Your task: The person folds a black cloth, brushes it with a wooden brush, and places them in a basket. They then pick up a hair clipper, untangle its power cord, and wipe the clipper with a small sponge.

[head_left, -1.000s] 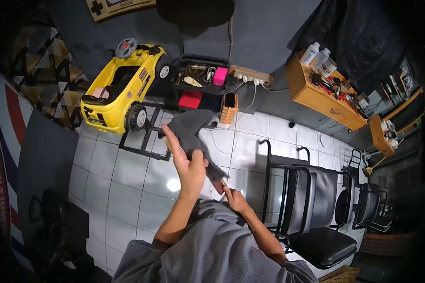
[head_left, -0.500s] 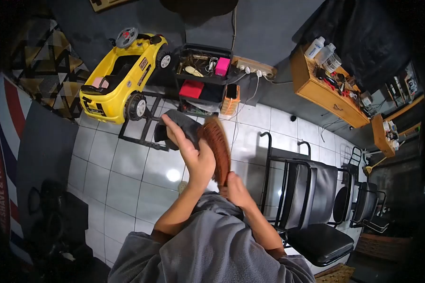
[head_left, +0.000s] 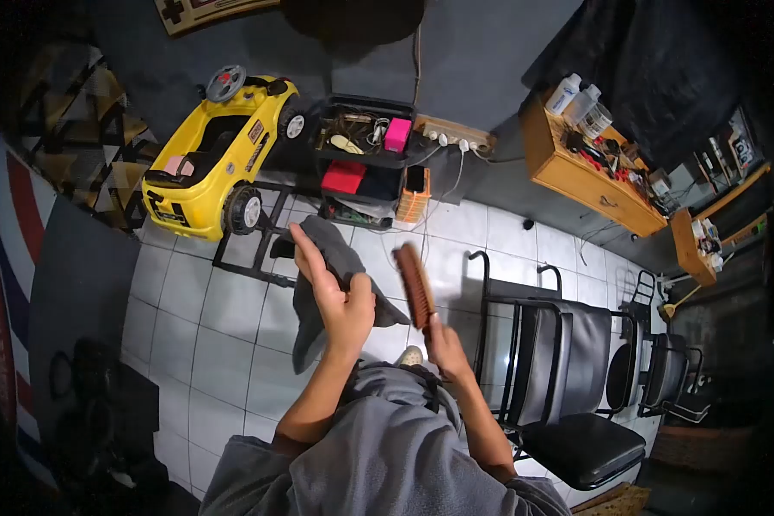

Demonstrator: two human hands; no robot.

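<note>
My left hand (head_left: 340,310) is raised in the middle of the view, with a finger stretched out along a dark grey cloth (head_left: 335,249). The cloth hangs behind and around that hand; some of my grip on it is hidden. In my right hand (head_left: 447,348) is the handle of a brush (head_left: 414,284) with reddish-brown bristles, tilted upward. Its bristles face the cloth, and a gap separates the two.
A yellow toy car (head_left: 219,159) stands on a black frame at the upper left, beside a black shelf cart (head_left: 365,155). Black chairs (head_left: 568,353) are on the right. A wooden drawer cabinet (head_left: 602,189) with bottles hangs on the wall. White tiles (head_left: 198,344) cover the floor.
The brush has moved right, away from the cloth and my left hand. The cloth now hangs more spread out and lower. My left hand has shifted slightly left and down.
</note>
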